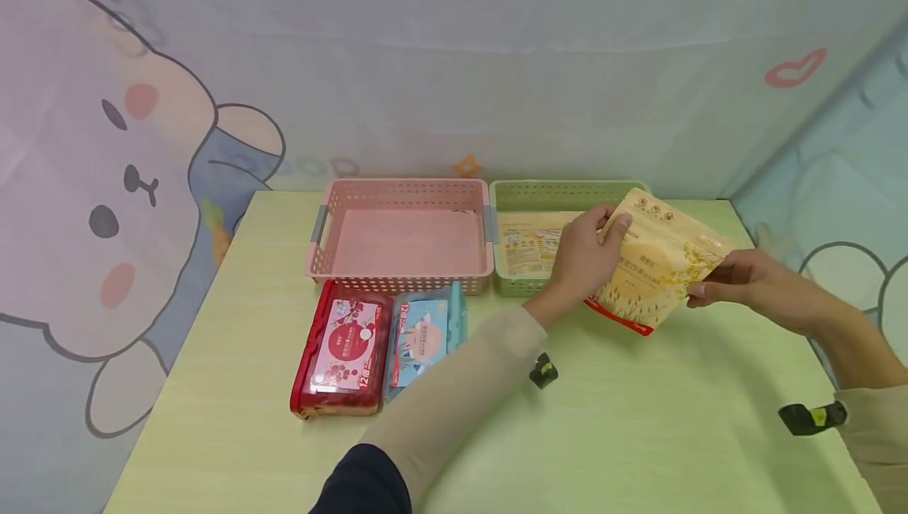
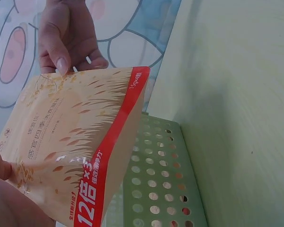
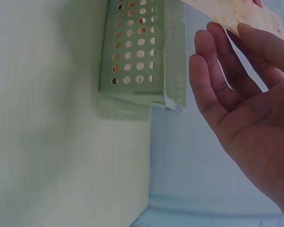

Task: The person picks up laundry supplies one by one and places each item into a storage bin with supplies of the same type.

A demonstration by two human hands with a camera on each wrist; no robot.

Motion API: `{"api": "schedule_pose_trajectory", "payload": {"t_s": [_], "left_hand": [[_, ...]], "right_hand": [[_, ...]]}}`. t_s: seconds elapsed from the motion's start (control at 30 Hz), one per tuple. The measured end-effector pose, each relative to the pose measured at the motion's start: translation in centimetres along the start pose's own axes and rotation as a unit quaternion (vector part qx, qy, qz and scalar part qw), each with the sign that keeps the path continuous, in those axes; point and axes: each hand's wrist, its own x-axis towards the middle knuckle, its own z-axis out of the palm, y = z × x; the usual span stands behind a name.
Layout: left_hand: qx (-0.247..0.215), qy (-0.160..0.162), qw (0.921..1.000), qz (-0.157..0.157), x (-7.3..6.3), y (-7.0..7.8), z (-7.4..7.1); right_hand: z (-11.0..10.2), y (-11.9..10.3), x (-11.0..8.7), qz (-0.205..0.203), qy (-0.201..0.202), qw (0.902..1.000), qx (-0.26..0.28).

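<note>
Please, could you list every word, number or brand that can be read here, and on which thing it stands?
"12倍×3": on the held yellow bag.
"15g×4颗": on the same bag.
"感官四季": on the same bag.
"12倍": on the red box.
"12倍": on the blue box.
Too small or blurred: their other print, and that on the bag inside the green basket.

On a bench (image 1: 638, 427), a left basket (image 1: 407, 242) and a right basket (image 1: 567, 195) are standing side by side, a backdrop (image 1: 567, 88) hanging behind. Before the left basket, a left box (image 1: 347, 344) is lying beside a right box (image 1: 422, 340). A packet (image 1: 528, 242) is lying in the right basket; near it, a pouch (image 1: 653, 262) is hanging between left hand (image 1: 585, 254) and right hand (image 1: 766, 289).
</note>
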Motion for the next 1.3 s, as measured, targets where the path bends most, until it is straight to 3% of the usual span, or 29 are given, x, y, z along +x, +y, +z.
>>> {"api": "schedule_pose_trajectory", "payload": {"t_s": [0.13, 0.4, 0.57, 0.83, 0.93, 1.13, 1.3], "left_hand": [[-0.008, 0.009, 0.9999, -0.003, 0.2, 0.1, -0.4], [-0.041, 0.018, 0.9989, 0.014, 0.6, 0.0, -1.0], [-0.056, 0.023, 0.9982, 0.002, 0.7, 0.0, -1.3], [-0.08, 0.018, 0.9966, 0.0, 0.9, -0.2, -1.8], [-0.065, 0.002, 0.9977, -0.019, 0.9, -0.2, -2.1], [-0.033, -0.037, 0.9947, -0.09, 0.7, -0.2, -2.5], [-0.003, -0.066, 0.9922, -0.105, 0.6, -0.4, -2.6]], "right_hand": [[0.4, -0.1, 0.2, -0.011, 0.008, 0.9999, 0.002], [0.7, -0.9, 0.7, -0.039, 0.083, 0.9957, 0.01], [1.2, -1.5, 0.9, -0.049, 0.118, 0.9917, 0.009], [1.6, -2.8, 1.2, -0.053, 0.183, 0.9813, -0.028], [1.4, -3.0, 1.3, -0.051, 0.201, 0.9772, -0.047], [1.1, -3.4, 1.4, -0.043, 0.235, 0.9689, -0.064], [1.0, -3.9, 1.6, -0.038, 0.25, 0.9652, -0.068]]}}
